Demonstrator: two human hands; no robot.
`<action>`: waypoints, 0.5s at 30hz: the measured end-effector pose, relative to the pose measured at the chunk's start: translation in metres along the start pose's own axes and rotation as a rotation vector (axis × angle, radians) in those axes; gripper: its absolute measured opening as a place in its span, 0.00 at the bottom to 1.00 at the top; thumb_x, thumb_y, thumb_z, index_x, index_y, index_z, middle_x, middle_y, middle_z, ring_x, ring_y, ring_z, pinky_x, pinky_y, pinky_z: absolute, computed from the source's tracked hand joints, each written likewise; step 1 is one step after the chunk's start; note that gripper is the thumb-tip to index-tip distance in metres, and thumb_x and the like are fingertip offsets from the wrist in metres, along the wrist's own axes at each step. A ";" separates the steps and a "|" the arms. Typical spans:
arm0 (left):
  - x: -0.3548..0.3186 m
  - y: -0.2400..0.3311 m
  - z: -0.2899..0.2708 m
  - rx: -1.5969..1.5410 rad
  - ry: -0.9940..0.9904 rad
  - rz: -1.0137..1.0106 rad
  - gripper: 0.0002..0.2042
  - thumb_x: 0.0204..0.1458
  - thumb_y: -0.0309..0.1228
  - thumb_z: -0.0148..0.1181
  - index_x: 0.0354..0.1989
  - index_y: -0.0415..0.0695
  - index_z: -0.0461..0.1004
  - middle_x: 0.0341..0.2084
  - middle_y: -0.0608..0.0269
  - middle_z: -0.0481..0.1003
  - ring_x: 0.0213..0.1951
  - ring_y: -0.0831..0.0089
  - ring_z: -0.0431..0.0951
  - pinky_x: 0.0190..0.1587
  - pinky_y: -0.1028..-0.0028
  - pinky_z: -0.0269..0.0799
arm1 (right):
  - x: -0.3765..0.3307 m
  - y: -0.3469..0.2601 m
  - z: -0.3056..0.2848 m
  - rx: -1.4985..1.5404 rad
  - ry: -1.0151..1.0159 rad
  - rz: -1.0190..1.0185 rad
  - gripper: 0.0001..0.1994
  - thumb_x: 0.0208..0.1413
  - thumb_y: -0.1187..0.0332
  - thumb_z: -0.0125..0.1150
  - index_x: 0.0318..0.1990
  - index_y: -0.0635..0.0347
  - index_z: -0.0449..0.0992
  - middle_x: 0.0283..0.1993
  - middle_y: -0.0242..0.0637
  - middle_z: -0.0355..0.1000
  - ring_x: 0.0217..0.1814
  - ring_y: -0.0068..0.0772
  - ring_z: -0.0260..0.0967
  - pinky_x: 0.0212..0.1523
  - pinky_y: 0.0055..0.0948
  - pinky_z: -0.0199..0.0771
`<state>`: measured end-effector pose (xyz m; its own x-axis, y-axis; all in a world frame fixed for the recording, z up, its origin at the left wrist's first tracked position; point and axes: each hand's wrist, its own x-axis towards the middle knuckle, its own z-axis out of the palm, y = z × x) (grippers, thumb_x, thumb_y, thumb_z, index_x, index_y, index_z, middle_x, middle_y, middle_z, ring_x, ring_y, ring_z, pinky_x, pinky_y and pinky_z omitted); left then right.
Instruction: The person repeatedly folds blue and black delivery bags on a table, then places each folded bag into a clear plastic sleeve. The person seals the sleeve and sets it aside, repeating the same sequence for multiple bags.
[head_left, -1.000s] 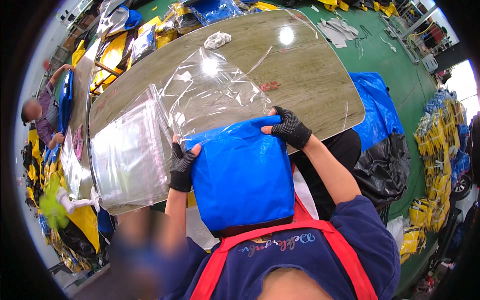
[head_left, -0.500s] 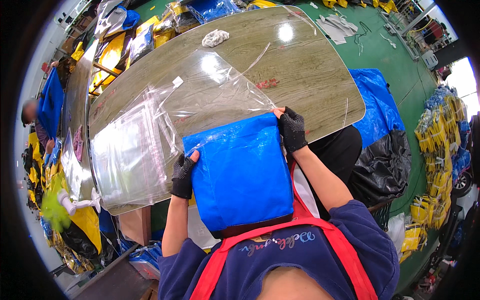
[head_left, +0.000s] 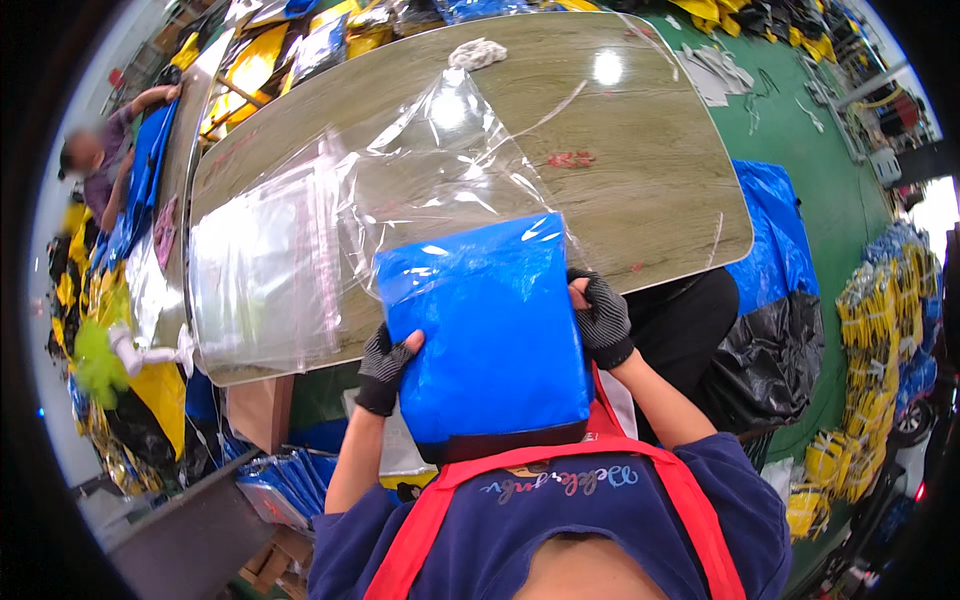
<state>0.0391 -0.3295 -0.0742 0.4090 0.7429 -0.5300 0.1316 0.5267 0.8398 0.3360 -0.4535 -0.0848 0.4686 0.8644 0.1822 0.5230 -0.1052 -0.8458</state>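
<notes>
Blue bag [head_left: 485, 330] between left grip [head_left: 384, 370], pinching its left edge, and right grip [head_left: 605, 320], higher at right edge, closure unclear.

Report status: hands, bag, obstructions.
Left hand gripping blue bag; right hand at its right edge. Clear plastic over bag's far end. No obstruction seen.

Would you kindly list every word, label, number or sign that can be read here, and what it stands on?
Navy shirt: cursive, multicoloured lettering across the chest, upside down in this view; its wording is withheld.
Table: red marks, too blurred to read.
Blue package: no lettering shows on the visible face.
Yellow bundles at right: too small to read anything.
</notes>
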 end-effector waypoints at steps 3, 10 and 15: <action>-0.002 -0.021 0.007 0.088 0.087 -0.052 0.26 0.50 0.43 0.64 0.50 0.35 0.71 0.38 0.57 0.77 0.37 0.72 0.76 0.41 0.73 0.73 | 0.001 0.013 -0.011 0.360 0.046 0.259 0.12 0.63 0.63 0.49 0.40 0.63 0.70 0.33 0.40 0.71 0.34 0.31 0.70 0.35 0.29 0.68; 0.009 -0.030 -0.001 0.156 0.026 0.011 0.28 0.54 0.48 0.58 0.54 0.36 0.68 0.42 0.57 0.76 0.39 0.74 0.75 0.42 0.74 0.72 | 0.048 0.025 -0.010 0.302 -0.246 0.408 0.17 0.60 0.55 0.53 0.33 0.62 0.73 0.18 0.37 0.66 0.20 0.37 0.65 0.24 0.32 0.65; 0.011 0.008 -0.004 -0.046 -0.090 -0.120 0.32 0.52 0.50 0.60 0.60 0.41 0.63 0.49 0.53 0.71 0.47 0.68 0.72 0.49 0.69 0.70 | -0.007 -0.003 -0.014 -0.294 -0.075 -0.041 0.16 0.59 0.59 0.51 0.25 0.61 0.69 0.27 0.48 0.68 0.29 0.54 0.68 0.29 0.44 0.67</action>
<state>0.0409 -0.3151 -0.0740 0.4721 0.6349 -0.6115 0.1436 0.6290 0.7640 0.3413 -0.4663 -0.0767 0.3943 0.9038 0.1663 0.7291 -0.1975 -0.6553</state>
